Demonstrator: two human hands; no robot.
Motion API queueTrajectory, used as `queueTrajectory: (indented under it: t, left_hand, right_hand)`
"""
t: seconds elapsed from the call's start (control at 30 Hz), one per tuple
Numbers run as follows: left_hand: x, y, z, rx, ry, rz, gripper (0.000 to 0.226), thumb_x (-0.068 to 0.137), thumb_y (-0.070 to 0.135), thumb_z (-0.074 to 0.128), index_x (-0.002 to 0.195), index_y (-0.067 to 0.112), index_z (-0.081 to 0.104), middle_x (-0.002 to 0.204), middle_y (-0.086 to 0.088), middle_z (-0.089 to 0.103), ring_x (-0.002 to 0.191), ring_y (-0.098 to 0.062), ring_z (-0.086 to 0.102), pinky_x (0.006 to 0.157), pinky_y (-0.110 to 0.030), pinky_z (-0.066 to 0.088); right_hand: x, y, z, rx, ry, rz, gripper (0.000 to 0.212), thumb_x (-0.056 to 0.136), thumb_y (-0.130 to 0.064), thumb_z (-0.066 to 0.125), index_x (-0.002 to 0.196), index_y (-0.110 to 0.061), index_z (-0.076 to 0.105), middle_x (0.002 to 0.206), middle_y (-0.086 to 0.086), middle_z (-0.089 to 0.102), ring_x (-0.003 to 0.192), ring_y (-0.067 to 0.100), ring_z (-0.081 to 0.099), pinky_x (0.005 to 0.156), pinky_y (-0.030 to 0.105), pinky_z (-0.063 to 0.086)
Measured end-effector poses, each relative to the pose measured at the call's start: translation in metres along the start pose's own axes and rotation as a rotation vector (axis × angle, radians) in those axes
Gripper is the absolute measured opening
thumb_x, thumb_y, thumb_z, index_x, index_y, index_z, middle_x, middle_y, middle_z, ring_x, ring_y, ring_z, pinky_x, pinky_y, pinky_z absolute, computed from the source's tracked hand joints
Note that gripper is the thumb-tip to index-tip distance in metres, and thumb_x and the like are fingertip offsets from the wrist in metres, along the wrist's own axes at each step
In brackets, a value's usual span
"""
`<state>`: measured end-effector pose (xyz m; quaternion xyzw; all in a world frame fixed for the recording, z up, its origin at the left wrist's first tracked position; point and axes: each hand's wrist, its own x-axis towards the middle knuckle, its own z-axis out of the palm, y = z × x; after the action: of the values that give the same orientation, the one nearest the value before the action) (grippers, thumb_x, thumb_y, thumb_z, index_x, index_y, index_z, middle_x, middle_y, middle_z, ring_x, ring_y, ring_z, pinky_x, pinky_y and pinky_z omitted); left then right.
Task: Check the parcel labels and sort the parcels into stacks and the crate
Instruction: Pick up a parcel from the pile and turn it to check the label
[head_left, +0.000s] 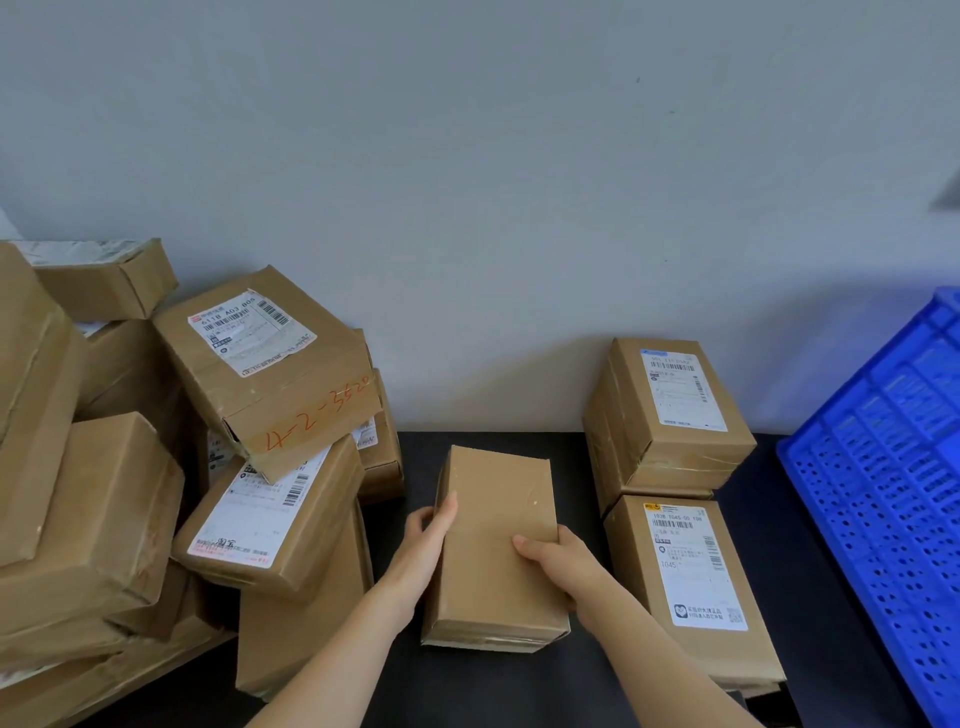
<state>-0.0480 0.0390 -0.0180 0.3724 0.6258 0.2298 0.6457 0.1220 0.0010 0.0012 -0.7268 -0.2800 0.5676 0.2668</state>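
Both hands, left hand (428, 540) and right hand (558, 558), are clamped on the sides of a plain box (496, 545), probably to turn it, because no label shows on top.

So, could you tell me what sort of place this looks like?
Probably a parcel sorting station: a heap of labelled cardboard parcels, two sorted parcels by the wall, and a blue plastic crate on a dark table.

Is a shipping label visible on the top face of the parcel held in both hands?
No: the held parcel, gripped by the left hand and right hand, shows only bare brown cardboard on its upward face.
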Motion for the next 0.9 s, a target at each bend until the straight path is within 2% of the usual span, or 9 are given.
queueTrajectory:
  t: [0.07, 0.2, 0.37, 0.53, 0.7, 0.77, 0.83, 0.9]
  left_hand:
    - [0.000, 0.004, 0.000, -0.011, 0.038, 0.021, 0.066, 0.086, 0.067, 0.041, 0.135, 0.025, 0.033, 0.117, -0.001, 0.050, 0.106, -0.019, 0.048, 0.093, -0.037, 0.035]
    - [0.002, 0.008, 0.000, -0.036, 0.108, 0.039, 0.065, 0.087, 0.064, 0.045, 0.135, 0.021, 0.035, 0.119, -0.002, 0.050, 0.105, -0.020, 0.048, 0.091, -0.037, 0.036]
    - [0.002, 0.013, 0.001, -0.013, 0.180, 0.112, 0.070, 0.086, 0.060, 0.052, 0.142, 0.022, 0.032, 0.133, -0.003, 0.045, 0.118, -0.023, 0.046, 0.100, -0.043, 0.038]
    - [-0.006, 0.024, 0.006, -0.023, 0.186, 0.202, 0.066, 0.089, 0.047, 0.058, 0.142, 0.021, 0.031, 0.136, -0.004, 0.042, 0.108, -0.016, 0.043, 0.093, -0.037, 0.038]
    - [-0.006, 0.029, 0.011, 0.018, 0.199, 0.260, 0.061, 0.087, 0.041, 0.063, 0.138, 0.022, 0.035, 0.132, -0.002, 0.047, 0.109, -0.017, 0.048, 0.091, -0.035, 0.040]
    - [-0.005, 0.031, 0.015, 0.081, 0.211, 0.287, 0.060, 0.087, 0.040, 0.064, 0.137, 0.023, 0.036, 0.131, -0.002, 0.048, 0.110, -0.016, 0.049, 0.091, -0.034, 0.041]
    - [-0.005, 0.032, 0.017, 0.145, 0.220, 0.305, 0.059, 0.087, 0.039, 0.065, 0.136, 0.023, 0.037, 0.131, -0.002, 0.048, 0.112, -0.017, 0.050, 0.092, -0.034, 0.042]
    - [-0.005, 0.033, 0.018, 0.179, 0.221, 0.309, 0.058, 0.087, 0.038, 0.064, 0.137, 0.024, 0.037, 0.131, -0.002, 0.048, 0.114, -0.018, 0.050, 0.094, -0.035, 0.043]
  right_hand:
    - [0.001, 0.001, 0.001, 0.017, 0.006, -0.017, 0.062, 0.090, -0.032, 0.063, 0.141, -0.015, 0.034, 0.127, 0.002, 0.051, 0.108, 0.019, 0.050, 0.095, 0.033, 0.041]
    - [0.003, -0.002, 0.003, -0.031, 0.065, -0.090, 0.073, 0.092, -0.035, 0.059, 0.150, -0.019, 0.018, 0.144, 0.004, 0.040, 0.127, 0.024, 0.044, 0.107, 0.038, 0.037]
    - [0.001, -0.012, 0.007, -0.178, 0.126, -0.171, 0.073, 0.097, -0.035, 0.051, 0.153, -0.022, 0.006, 0.152, 0.005, 0.031, 0.132, 0.024, 0.040, 0.104, 0.034, 0.036]
    - [0.002, -0.015, 0.008, -0.230, 0.133, -0.209, 0.058, 0.100, -0.031, 0.044, 0.151, -0.024, 0.017, 0.149, 0.003, 0.036, 0.128, 0.020, 0.044, 0.099, 0.029, 0.039]
    - [0.007, -0.019, 0.011, -0.171, 0.116, -0.206, 0.050, 0.102, -0.031, 0.038, 0.149, -0.021, 0.025, 0.144, 0.003, 0.043, 0.127, 0.020, 0.045, 0.104, 0.032, 0.036]
    - [0.010, -0.019, 0.014, -0.068, 0.109, -0.183, 0.045, 0.102, -0.032, 0.036, 0.146, -0.020, 0.035, 0.134, 0.004, 0.052, 0.119, 0.019, 0.052, 0.105, 0.036, 0.040]
    - [0.012, -0.021, 0.015, 0.029, 0.098, -0.150, 0.040, 0.102, -0.036, 0.034, 0.135, -0.018, 0.048, 0.116, 0.004, 0.061, 0.108, 0.019, 0.058, 0.101, 0.041, 0.045]
    - [0.010, -0.026, 0.013, 0.079, 0.092, -0.133, 0.041, 0.102, -0.040, 0.032, 0.125, -0.015, 0.054, 0.106, 0.003, 0.062, 0.102, 0.019, 0.059, 0.098, 0.040, 0.047]
